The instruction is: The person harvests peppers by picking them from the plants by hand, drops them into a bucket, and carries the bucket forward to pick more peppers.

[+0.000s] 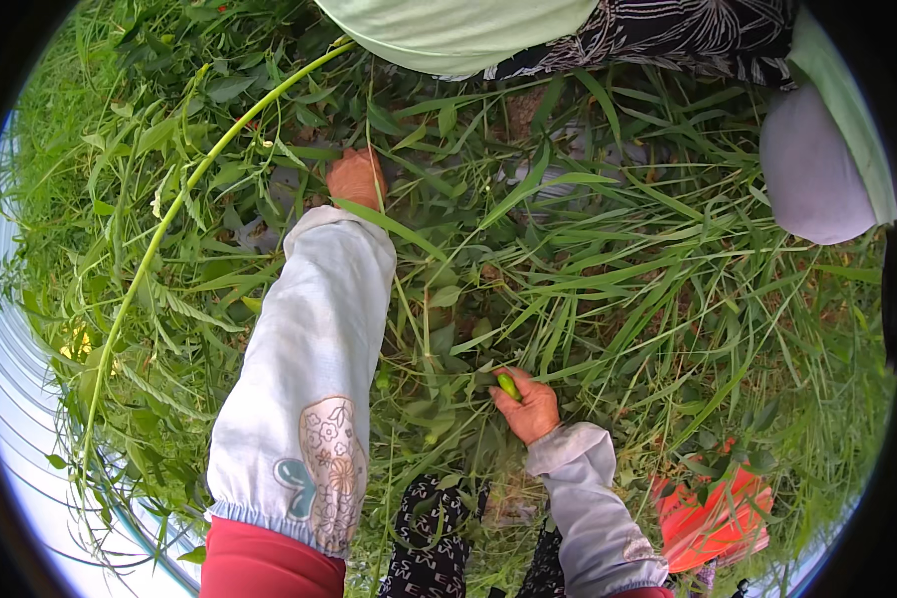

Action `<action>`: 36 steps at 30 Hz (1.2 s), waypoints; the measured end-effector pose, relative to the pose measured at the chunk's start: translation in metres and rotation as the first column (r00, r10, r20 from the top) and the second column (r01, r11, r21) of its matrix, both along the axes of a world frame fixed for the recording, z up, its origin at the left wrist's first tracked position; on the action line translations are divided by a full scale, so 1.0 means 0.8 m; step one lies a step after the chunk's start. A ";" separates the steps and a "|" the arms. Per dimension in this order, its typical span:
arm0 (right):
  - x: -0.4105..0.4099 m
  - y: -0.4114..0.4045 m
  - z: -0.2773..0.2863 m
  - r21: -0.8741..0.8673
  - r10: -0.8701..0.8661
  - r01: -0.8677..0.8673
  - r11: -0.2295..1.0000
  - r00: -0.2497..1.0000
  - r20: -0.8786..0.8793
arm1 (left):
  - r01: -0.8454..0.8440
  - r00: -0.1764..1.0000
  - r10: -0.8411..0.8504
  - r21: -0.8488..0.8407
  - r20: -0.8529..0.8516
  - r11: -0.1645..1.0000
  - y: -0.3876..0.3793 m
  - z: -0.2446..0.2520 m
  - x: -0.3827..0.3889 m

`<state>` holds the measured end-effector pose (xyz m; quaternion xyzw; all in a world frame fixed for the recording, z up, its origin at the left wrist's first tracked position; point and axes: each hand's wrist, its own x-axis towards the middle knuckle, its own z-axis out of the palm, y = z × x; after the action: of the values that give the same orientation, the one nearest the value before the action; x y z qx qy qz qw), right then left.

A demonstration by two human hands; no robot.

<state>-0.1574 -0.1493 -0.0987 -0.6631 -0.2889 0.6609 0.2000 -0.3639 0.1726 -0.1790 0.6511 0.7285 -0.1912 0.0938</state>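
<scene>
My left hand (356, 179) reaches far forward into leafy pepper plants (232, 90). Its fingers are buried in the foliage, so what they touch is hidden. Closer to my body, my right hand (527, 407) grips a small green pepper (508, 386) between thumb and fingers. Leaves and thin stems surround that hand. Pale cloth oversleeves cover both forearms; the left oversleeve (314, 336) has a flowery print and spans the middle left of the view.
Another person in a light green top (463, 30) is close at the far side. Long grass (628, 276) tangles through the plants. One thick green stem (153, 247) arches across the left. A red bag (710, 516) lies at lower right. Ribbed whitish sheeting (15, 418) borders the left.
</scene>
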 end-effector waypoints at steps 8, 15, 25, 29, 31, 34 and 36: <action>-0.004 -0.005 -0.002 0.045 -0.059 0.060 0.997 0.998 -0.014 | -0.212 0.870 0.201 -0.028 0.450 0.977 -0.020 -0.007 -0.040; 0.005 0.003 0.003 -0.003 0.015 -0.015 1.000 1.000 0.018 | -0.360 0.033 0.631 -0.580 0.775 0.731 -0.027 0.077 -0.035; 0.009 0.000 0.003 0.048 0.016 -0.016 0.999 1.000 0.017 | -0.449 0.087 0.596 -0.503 0.798 0.739 -0.019 0.089 -0.024; 0.002 0.003 0.004 0.077 0.069 -0.073 0.994 0.996 0.055 | -0.510 0.298 0.543 -0.350 0.785 0.786 -0.019 0.086 -0.019; 0.007 0.005 0.008 0.057 0.050 -0.050 0.997 0.999 -0.001 | -0.495 0.314 0.578 -0.390 0.753 0.776 -0.031 0.094 -0.005; 0.015 -0.003 -0.001 0.047 -0.019 0.023 0.999 0.996 -0.082 | -0.219 0.806 0.048 0.223 0.590 0.950 -0.055 0.110 0.019; 0.027 -0.007 -0.004 0.032 -0.107 0.114 0.993 0.979 -0.175 | -0.294 0.711 -0.008 0.307 0.703 0.905 -0.080 0.138 0.049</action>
<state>-0.1354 -0.1545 -0.1016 -0.6140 -0.2469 0.6976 0.2745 -0.3249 0.1084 -0.0684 0.6199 0.7129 0.2248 0.2388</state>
